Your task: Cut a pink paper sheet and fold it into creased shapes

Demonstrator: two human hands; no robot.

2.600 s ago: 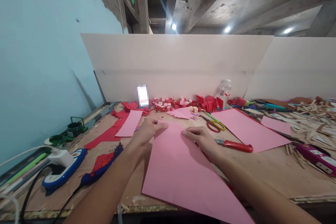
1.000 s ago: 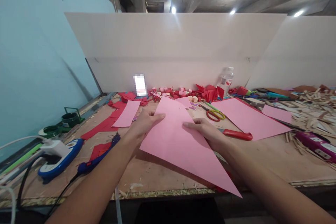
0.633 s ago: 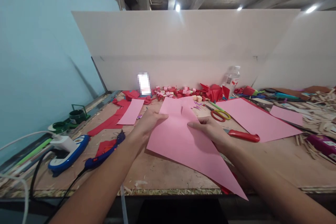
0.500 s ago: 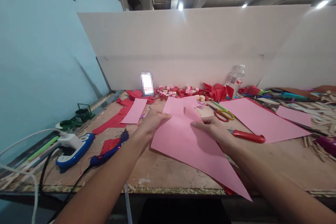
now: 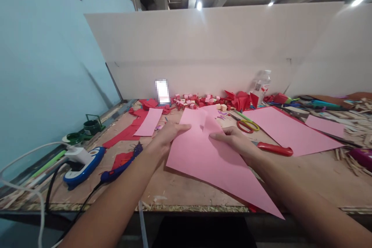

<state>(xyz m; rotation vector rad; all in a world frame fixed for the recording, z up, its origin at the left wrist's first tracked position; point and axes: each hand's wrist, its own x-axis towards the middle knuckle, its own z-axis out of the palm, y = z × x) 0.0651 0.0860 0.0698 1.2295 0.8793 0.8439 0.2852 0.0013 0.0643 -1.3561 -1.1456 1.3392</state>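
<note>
One head-worn camera, looking forward and slightly down across the plywood workbench (image 5: 305, 186) from its near edge. Both forearms run in from the bottom corners, close to the lens. The white partition board (image 5: 209, 46) fills the far side, blue wall (image 5: 43, 66) left, concrete ceiling above.

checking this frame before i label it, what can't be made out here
Head view only:
- Small upright screen at the back: blurred out, unreadable.
- Pink sheet: its underside and the table beneath are covered; left hand and right hand cover parts of its far edge.
- Bottle label: too small to read.
- Purple object: cut off by the right edge.
</note>
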